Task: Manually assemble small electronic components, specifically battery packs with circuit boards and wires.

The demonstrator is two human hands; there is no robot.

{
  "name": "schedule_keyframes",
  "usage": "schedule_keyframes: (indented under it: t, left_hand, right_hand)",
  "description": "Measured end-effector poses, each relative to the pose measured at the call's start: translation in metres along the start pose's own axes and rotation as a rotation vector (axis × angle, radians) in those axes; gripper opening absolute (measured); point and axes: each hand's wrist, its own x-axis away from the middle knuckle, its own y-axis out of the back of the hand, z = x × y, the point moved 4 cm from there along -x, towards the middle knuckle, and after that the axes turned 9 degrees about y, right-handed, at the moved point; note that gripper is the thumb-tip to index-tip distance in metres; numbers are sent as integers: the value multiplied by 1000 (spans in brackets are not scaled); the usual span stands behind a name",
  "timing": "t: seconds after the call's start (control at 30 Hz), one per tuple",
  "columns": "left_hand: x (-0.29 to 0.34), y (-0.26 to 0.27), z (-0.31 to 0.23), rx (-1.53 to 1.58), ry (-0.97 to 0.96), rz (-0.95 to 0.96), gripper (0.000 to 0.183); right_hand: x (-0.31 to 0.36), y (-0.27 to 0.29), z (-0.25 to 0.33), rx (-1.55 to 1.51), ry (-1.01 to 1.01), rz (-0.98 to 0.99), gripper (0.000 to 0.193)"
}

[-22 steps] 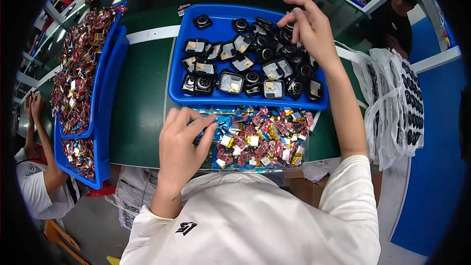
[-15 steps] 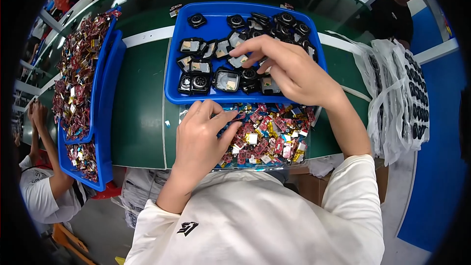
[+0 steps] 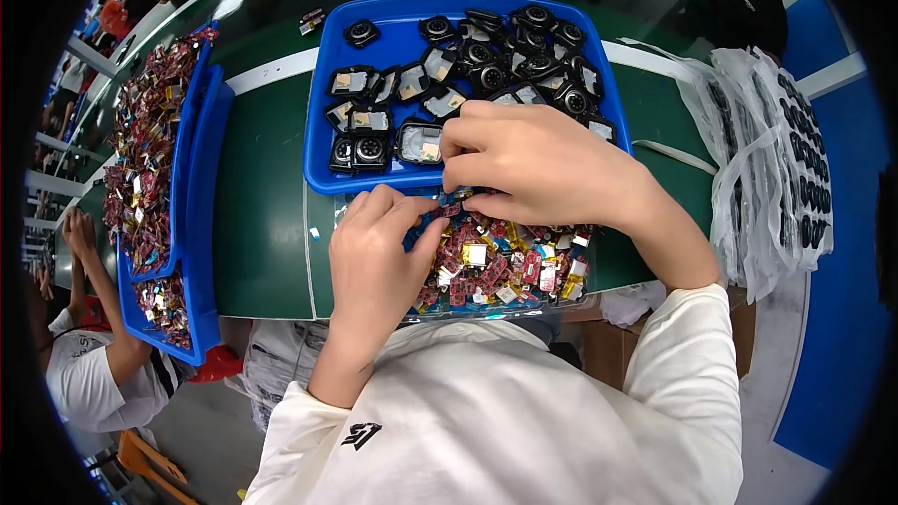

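Left hand: your left hand (image 3: 369, 248) is at the left end of the heap, its thumb and first finger close together; I cannot tell if your grip has a piece in it.
Right hand: your right hand (image 3: 538, 164) bends over the tray's near edge, finger and thumb tips pointing at the heap; I cannot tell if they pinch anything.
Board heap: small red circuit boards with yellow and silver bits (image 3: 491, 271) lie loose along the near edge of the green counter (image 3: 267, 234).
Blue tray: the blue plastic tray (image 3: 398, 35) sits just past the heap, holding black square watch cases (image 3: 371, 151), some with grey insides showing.
Done: maybe some picking apart, as cases and boards lie in separate places.
Left to do: seemingly lots, with so many boards loose; I cannot count finished ones.
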Motion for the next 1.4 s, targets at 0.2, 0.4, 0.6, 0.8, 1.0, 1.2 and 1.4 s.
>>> schedule_keyframes:
  t: [0.2, 0.4, 0.6, 0.8, 1.0, 1.2, 1.4]
  left_hand:
    - [-4, 9, -4, 115, 111, 43, 7]
    - [5, 11, 11, 626, 342, 100, 9]
    - [7, 11, 12, 775, 424, 120, 16]
    - [8, 14, 13, 819, 233, -24, 29]
    - [7, 17, 3, 484, -125, -135, 21]
    - [3, 22, 0, 413, -96, -122, 23]
    - [3, 27, 8, 336, -73, -238, 27]
  right_hand:
    - [-1, -8, 4, 18, 21, 6, 21]
    - [-5, -3, 8, -76, 73, -255, 14]
    - [-5, -3, 11, -43, 127, -371, 10]
    - [-5, -8, 5, -598, -170, -459, 12]
    - [-6, -23, 1, -1260, -436, -387, 18]
    - [-4, -9, -5, -645, -357, -583, 25]
    - [-9, -2, 19, -460, -214, -345, 24]
